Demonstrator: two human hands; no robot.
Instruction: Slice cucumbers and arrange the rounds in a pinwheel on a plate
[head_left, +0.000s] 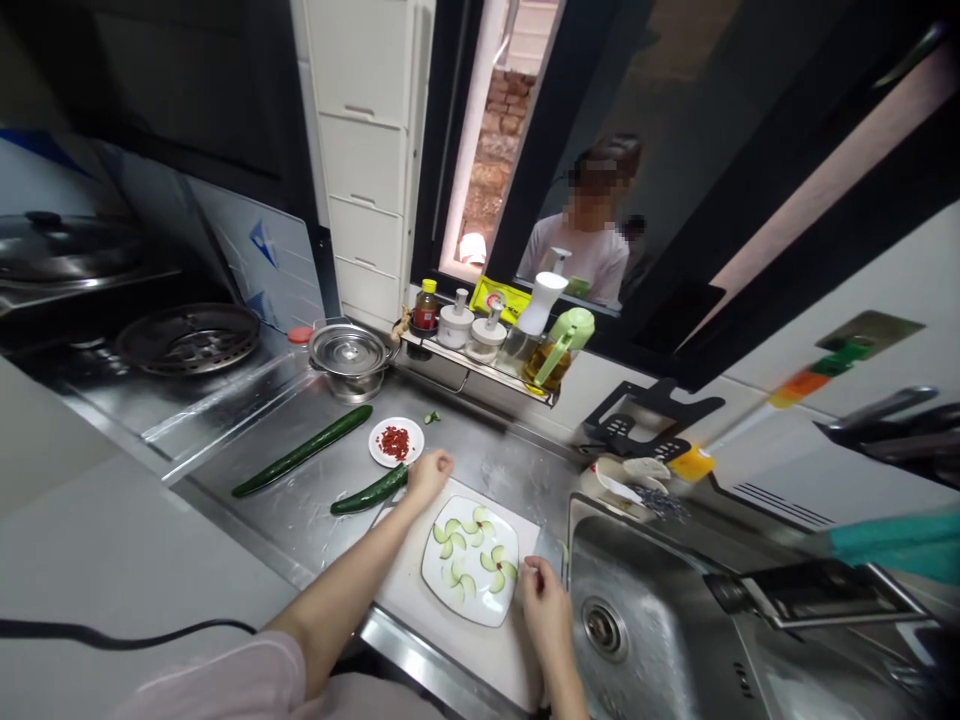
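From where I stand, a long whole cucumber [304, 452] lies slantwise on the steel counter [281, 535] at the left, with a shorter cucumber [367, 495] just right of it. Behind that one sits a small white dish [374, 456] of red pieces [394, 443]. The left hand [429, 478] comes next, its fingers curled in and raised just off the upper left corner of the white plate [487, 607]; the shorter cucumber's end meets the hand's outline, and I can't tell if they touch. The plate rests on a cutting board [480, 652] between the two hands, bearing pale green slices [460, 578] fanned into pinwheels, the rightmost with red at its centre. The right hand [544, 590] hangs just beside the plate's right edge, thumb and fingers bent together; I can't tell whether either hand holds anything. Farther right is the steel sink [652, 610].
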